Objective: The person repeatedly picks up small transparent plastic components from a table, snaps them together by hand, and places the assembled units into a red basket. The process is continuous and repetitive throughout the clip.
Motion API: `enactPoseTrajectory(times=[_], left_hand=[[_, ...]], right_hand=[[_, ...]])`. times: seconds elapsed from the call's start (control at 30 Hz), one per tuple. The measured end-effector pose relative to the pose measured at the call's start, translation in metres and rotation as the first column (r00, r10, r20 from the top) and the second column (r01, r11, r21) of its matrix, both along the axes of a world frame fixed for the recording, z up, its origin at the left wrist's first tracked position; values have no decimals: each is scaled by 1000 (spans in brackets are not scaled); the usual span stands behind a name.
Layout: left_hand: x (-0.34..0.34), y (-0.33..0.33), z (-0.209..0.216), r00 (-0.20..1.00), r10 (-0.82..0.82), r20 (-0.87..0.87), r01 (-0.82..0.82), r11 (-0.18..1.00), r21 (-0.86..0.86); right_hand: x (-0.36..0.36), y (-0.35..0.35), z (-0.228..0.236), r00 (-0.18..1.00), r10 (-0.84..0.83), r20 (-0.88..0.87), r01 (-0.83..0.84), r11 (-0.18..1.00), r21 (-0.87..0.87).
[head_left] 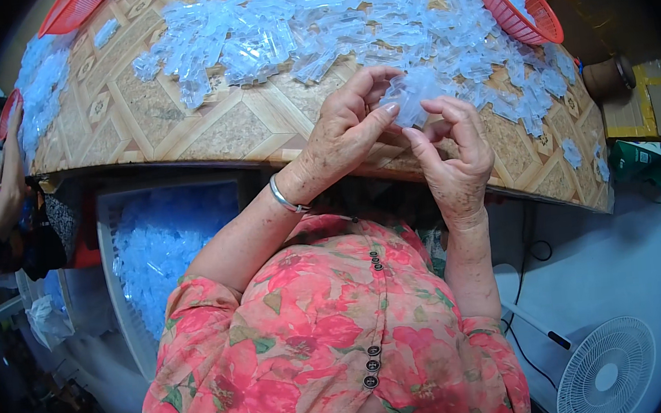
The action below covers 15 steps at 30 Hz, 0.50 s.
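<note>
Over the table's near edge, my left hand [351, 122] is closed round a small fanned bunch of clear plastic pieces [412, 91], its thumb lying along their near side. My right hand [457, 148] meets the same bunch from the right, with thumb and fingertips bent around its edge. Just how many pieces the fingers grip is hidden. Beyond both hands, a wide heap of similar flat, clear plastic pieces [314, 23] spreads over the patterned tabletop [214, 130].
A red basket [530, 20] holding clear pieces stands at the far right, with another red basket [70, 13] far left. Below the table on the left is a white crate [122, 295] of pieces. A fan [606, 375] stands lower right. Another person's arm [9, 175] reaches in at left.
</note>
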<state>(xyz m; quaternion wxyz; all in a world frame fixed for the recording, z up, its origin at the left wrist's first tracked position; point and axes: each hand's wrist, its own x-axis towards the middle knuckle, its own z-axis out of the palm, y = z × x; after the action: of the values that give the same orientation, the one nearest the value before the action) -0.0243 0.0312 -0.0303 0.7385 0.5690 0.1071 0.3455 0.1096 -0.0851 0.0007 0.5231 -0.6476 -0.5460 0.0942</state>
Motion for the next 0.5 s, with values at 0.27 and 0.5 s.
enactPoseTrajectory(times=[0.27,0.5], left_hand=[[-4,1,3,999,6,-39,-8,998,-68],[-3,5,3,1000,-10,9,10,998,-54]], right_hand=[[11,13,12,921,-32,388,4,997,72],[10,15,-2,960,-30,279,-13,988,151]])
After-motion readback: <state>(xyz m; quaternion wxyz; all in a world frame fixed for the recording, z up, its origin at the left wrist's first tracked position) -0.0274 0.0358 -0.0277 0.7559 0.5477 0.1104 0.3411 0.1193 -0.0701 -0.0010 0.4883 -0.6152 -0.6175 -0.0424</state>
